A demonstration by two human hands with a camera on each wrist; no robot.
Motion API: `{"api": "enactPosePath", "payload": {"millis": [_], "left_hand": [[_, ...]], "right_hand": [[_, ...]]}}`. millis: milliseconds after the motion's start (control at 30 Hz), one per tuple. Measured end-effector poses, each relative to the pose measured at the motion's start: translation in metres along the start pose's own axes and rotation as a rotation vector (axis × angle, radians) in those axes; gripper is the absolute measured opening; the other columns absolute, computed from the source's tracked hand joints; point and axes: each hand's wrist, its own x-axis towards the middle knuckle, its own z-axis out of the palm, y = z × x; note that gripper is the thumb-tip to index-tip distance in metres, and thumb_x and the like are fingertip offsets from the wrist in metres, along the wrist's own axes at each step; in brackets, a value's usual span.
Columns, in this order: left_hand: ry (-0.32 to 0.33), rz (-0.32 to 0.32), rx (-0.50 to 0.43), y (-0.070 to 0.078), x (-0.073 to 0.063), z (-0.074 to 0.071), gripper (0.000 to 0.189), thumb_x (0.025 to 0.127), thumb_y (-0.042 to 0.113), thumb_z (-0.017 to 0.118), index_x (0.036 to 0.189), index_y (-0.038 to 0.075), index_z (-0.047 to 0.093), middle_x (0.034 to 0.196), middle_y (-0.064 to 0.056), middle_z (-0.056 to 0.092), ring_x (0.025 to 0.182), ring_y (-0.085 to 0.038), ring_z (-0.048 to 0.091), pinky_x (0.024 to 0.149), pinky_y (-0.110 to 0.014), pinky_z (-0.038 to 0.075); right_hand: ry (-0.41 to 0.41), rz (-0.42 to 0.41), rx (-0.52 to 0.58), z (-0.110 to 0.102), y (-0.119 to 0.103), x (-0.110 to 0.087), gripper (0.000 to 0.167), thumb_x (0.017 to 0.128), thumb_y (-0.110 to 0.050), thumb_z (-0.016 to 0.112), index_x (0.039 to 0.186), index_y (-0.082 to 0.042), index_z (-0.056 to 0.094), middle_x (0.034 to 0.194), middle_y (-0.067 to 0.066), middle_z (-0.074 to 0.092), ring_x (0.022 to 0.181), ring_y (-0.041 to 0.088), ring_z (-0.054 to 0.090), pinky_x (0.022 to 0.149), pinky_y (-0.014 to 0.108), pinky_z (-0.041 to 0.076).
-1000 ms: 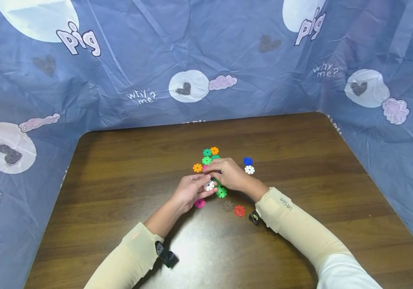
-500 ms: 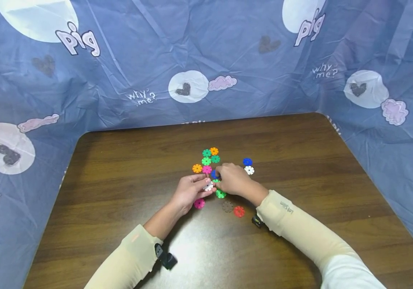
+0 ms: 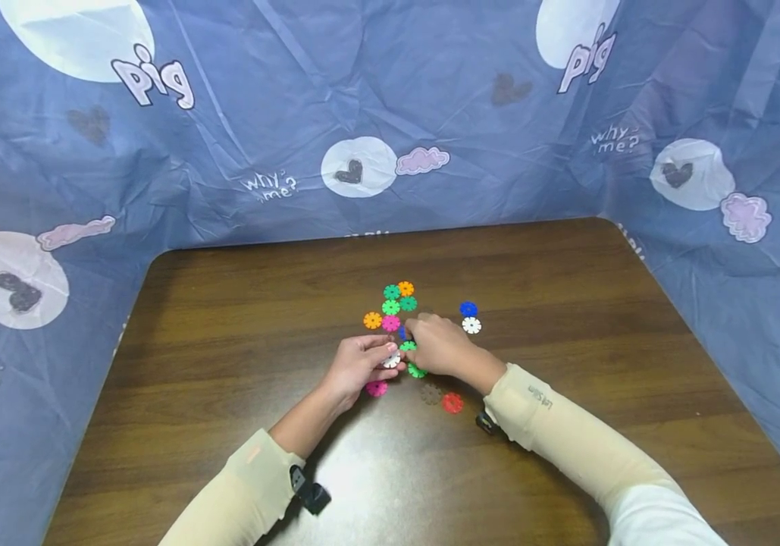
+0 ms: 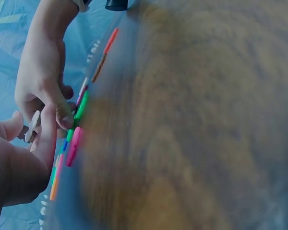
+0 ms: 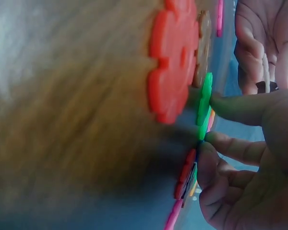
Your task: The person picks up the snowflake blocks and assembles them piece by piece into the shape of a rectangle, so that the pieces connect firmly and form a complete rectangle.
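Observation:
In the head view my left hand [image 3: 355, 368] pinches a white snowflake disc [image 3: 392, 362] above the table. A dark piece [image 4: 29, 134] shows next to that disc in the left wrist view. My right hand [image 3: 446, 345] is low over the joined discs, its thumb and index finger at the edges of a green snowflake disc [image 3: 408, 346]. Another green disc [image 3: 417, 371] lies just below, partly covered by the hand. A blue disc [image 3: 402, 333] is mostly hidden under the right fingers. A pink disc [image 3: 390, 323] touches an orange one [image 3: 372, 320] beyond the left hand.
Farther back lie several green discs [image 3: 391, 307] and an orange disc [image 3: 406, 288]. A blue disc [image 3: 468, 309] and a white disc [image 3: 471, 325] sit to the right. Nearer are a brown disc [image 3: 431, 393], a red disc [image 3: 453, 403] and a pink disc [image 3: 377, 388].
My right hand has drawn back from the pink disc toward the blue and green ones, uncovering discs behind it. The left hand, still holding the white disc, has shifted slightly away from the right.

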Motion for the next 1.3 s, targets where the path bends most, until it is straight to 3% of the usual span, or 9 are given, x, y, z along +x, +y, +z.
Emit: {"api": "enactPosePath", "payload": {"millis": [233,367,500,633,733,933,1167,1300], "left_hand": [[-0.045,0.023,0.102,-0.002,-0.004,0.003,0.038,0.1,-0.001,0.058,0.135,-0.015,0.052,0.111,-0.03,0.069,0.078,-0.017,0.072,0.071,-0.027,0.061],[-0.059,0.024,0.119,-0.004,-0.004,0.004,0.039,0.1,-0.002,0.057,0.136,-0.016,0.05,0.112,-0.031,0.068,0.077,-0.017,0.072,0.07,-0.027,0.061],[-0.061,0.019,0.111,-0.004,-0.003,0.004,0.037,0.101,-0.001,0.057,0.134,-0.016,0.052,0.11,-0.031,0.069,0.079,-0.018,0.073,0.071,-0.028,0.061],[-0.061,0.021,0.103,-0.005,-0.001,0.004,0.037,0.101,0.0,0.058,0.133,-0.017,0.053,0.108,-0.029,0.07,0.08,-0.02,0.073,0.072,-0.029,0.062],[-0.06,0.022,0.085,-0.005,-0.001,0.006,0.037,0.101,0.001,0.058,0.133,-0.017,0.053,0.106,-0.025,0.071,0.079,-0.02,0.073,0.072,-0.03,0.062],[-0.074,0.038,0.053,-0.005,-0.001,0.007,0.037,0.101,0.001,0.058,0.132,-0.018,0.053,0.101,-0.019,0.072,0.078,-0.019,0.073,0.071,-0.029,0.062],[-0.07,0.036,0.048,-0.005,-0.002,0.005,0.036,0.101,0.001,0.058,0.132,-0.017,0.054,0.105,-0.025,0.07,0.076,-0.017,0.073,0.07,-0.026,0.061],[-0.07,0.037,0.05,-0.005,-0.003,0.005,0.037,0.101,0.001,0.058,0.132,-0.017,0.053,0.102,-0.022,0.071,0.076,-0.017,0.073,0.07,-0.026,0.061]], "right_hand": [[-0.036,0.039,0.058,-0.001,-0.001,0.004,0.032,0.083,-0.027,0.082,0.105,-0.008,0.07,0.095,0.005,0.066,0.087,0.022,0.062,0.071,0.038,0.056],[-0.015,0.009,0.184,-0.001,0.006,0.007,0.017,0.083,-0.015,0.081,0.096,-0.008,0.072,0.085,0.001,0.067,0.079,0.018,0.059,0.07,0.033,0.053],[0.048,-0.006,0.437,-0.002,0.015,0.005,0.003,0.089,-0.01,0.076,0.087,-0.008,0.075,0.071,-0.002,0.065,0.065,0.012,0.058,0.06,0.027,0.05],[0.052,0.045,0.783,-0.008,0.02,0.004,0.006,0.094,-0.005,0.069,0.094,-0.002,0.074,0.074,0.004,0.067,0.065,0.014,0.061,0.059,0.027,0.055],[0.034,0.062,0.917,-0.012,0.022,0.004,0.011,0.097,-0.006,0.064,0.1,0.002,0.072,0.078,0.009,0.067,0.068,0.017,0.061,0.061,0.029,0.056],[0.009,0.07,0.93,-0.016,0.022,0.003,0.021,0.096,-0.01,0.065,0.111,0.004,0.071,0.08,0.007,0.069,0.071,0.021,0.061,0.061,0.031,0.054],[0.009,0.049,0.912,-0.016,0.02,0.003,0.022,0.097,-0.009,0.064,0.114,0.002,0.073,0.078,0.012,0.066,0.071,0.022,0.059,0.06,0.029,0.051],[0.008,0.04,0.909,-0.015,0.019,0.004,0.022,0.098,-0.008,0.062,0.115,0.002,0.073,0.079,0.014,0.066,0.071,0.022,0.058,0.059,0.026,0.048]]}}
